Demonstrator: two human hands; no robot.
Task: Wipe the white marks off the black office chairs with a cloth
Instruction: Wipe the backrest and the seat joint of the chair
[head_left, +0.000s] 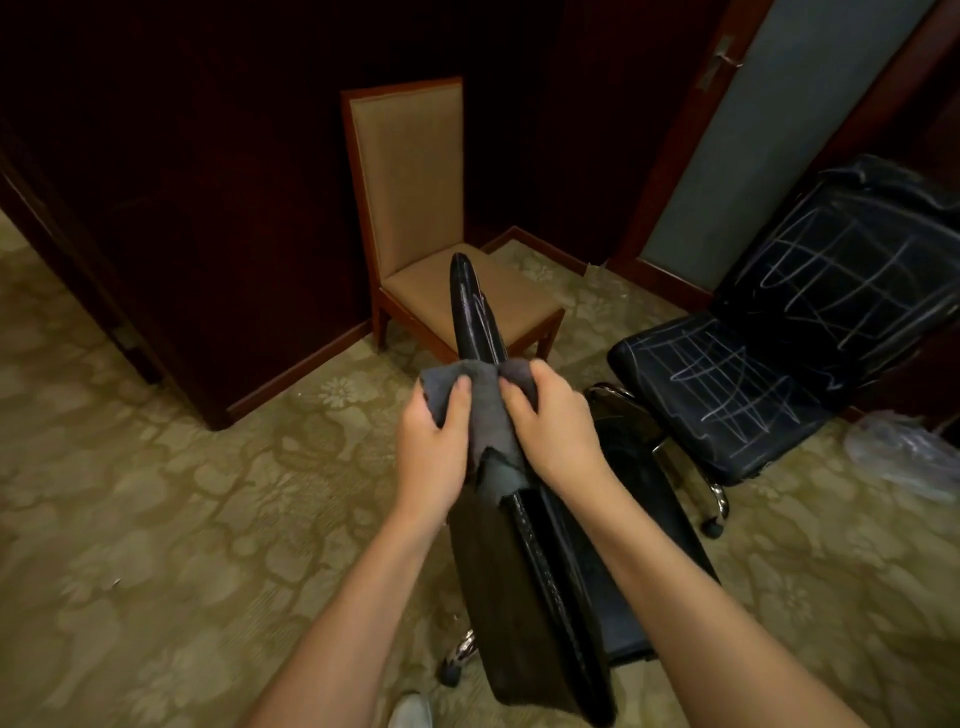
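Head view: both hands' fingertips vanish under grey cloth (480, 410) draping chair-back (475, 306)

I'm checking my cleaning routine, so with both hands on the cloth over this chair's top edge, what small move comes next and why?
Probably slide the cloth further along the chair back's edge: both the left hand and right hand grip it there, and the glossy stretch ahead is uncovered.

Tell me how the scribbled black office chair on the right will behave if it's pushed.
The scribbled office chair will probably roll easily: a caster shows under its chrome base. Carpet may slow it. Its reclined backrest could make it tip backward.
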